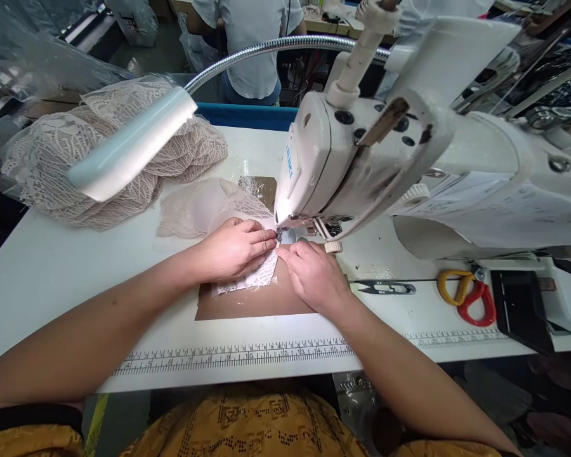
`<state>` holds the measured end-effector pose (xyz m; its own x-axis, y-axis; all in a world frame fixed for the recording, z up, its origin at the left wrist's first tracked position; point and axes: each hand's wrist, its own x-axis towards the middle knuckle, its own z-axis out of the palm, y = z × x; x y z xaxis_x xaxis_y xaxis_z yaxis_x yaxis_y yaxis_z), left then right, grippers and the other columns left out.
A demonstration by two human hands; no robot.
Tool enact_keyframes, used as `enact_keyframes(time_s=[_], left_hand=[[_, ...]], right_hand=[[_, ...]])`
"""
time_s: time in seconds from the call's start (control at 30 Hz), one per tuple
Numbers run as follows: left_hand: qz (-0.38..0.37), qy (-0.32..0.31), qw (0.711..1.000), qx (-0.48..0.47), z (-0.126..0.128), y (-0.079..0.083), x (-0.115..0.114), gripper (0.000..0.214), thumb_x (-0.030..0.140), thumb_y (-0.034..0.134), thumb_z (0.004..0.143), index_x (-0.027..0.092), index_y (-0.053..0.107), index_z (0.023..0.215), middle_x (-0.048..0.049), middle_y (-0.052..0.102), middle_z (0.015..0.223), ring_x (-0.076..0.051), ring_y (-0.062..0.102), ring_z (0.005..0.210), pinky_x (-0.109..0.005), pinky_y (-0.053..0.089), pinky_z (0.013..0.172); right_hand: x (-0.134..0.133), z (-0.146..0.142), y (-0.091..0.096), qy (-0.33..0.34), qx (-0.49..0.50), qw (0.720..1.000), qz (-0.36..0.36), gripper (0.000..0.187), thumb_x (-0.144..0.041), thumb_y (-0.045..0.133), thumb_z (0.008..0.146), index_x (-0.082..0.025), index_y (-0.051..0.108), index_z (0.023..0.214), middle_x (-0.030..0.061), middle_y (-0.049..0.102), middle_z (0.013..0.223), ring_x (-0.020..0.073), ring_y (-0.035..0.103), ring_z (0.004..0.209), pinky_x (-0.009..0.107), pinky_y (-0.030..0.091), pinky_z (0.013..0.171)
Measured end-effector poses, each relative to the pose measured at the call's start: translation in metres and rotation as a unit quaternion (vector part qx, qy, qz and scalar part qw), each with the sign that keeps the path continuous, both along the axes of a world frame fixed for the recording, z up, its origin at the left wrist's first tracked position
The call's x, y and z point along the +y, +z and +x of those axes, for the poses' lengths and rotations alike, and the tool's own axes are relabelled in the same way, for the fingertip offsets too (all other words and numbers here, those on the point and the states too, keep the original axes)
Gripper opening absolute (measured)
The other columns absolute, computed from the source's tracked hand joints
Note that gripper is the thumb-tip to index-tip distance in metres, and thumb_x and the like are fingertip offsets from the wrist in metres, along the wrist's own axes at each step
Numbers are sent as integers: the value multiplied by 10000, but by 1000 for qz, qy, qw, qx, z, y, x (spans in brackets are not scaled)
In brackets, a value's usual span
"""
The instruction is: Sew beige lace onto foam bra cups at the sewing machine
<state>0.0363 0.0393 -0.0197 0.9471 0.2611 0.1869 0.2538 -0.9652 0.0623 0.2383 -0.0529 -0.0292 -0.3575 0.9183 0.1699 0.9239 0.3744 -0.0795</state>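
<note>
A pale piece of lace fabric (254, 279) lies under the needle area of a white sewing machine (309, 158). My left hand (235, 249) rests on this lace just left of the presser foot (279, 235), its fingers pressed together on the fabric. On the other side, my right hand (316, 273) is closed, with thumb and forefinger at the lace's right edge close to the foot. Its other fingers curl under and are partly hidden. Sheer lace with a smooth pale cup-shaped panel (207, 206) spreads out behind my left hand. Brown tape (247, 306) covers the tabletop beneath.
A heap of lace pieces (52, 158) sits at the left, below a lamp (133, 146) on a bendy metal neck. Thread snips (385, 287), scissors with yellow and red handles (476, 308) and a black tray (521, 308) lie right. A printed ruler (209, 360) runs along the front edge. A person (252, 51) sits beyond.
</note>
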Motion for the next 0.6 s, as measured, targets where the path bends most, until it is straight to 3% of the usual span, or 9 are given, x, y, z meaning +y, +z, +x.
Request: enact_keyframes(time_s=[0.23, 0.6], left_hand=[[7, 33, 999, -1, -1, 2, 0, 469, 397, 431, 963, 104, 572, 1302, -160, 580, 1339, -308, 540, 1100, -436, 415, 891], [-22, 36, 999, -9, -6, 1, -3, 490, 443, 454, 952, 116, 572, 1298, -167, 532, 1393, -337, 494, 1205, -472, 416, 934]], right_hand=[[-1, 0, 1, -21, 3, 1000, 3, 368, -96, 465, 861, -194, 671, 1150, 77, 657, 899, 209, 518, 770, 315, 352, 654], [-6, 10, 3, 30, 98, 995, -14, 317, -114, 469, 884, -187, 711, 1075, 61, 672, 887, 187, 567, 810, 301, 415, 735]])
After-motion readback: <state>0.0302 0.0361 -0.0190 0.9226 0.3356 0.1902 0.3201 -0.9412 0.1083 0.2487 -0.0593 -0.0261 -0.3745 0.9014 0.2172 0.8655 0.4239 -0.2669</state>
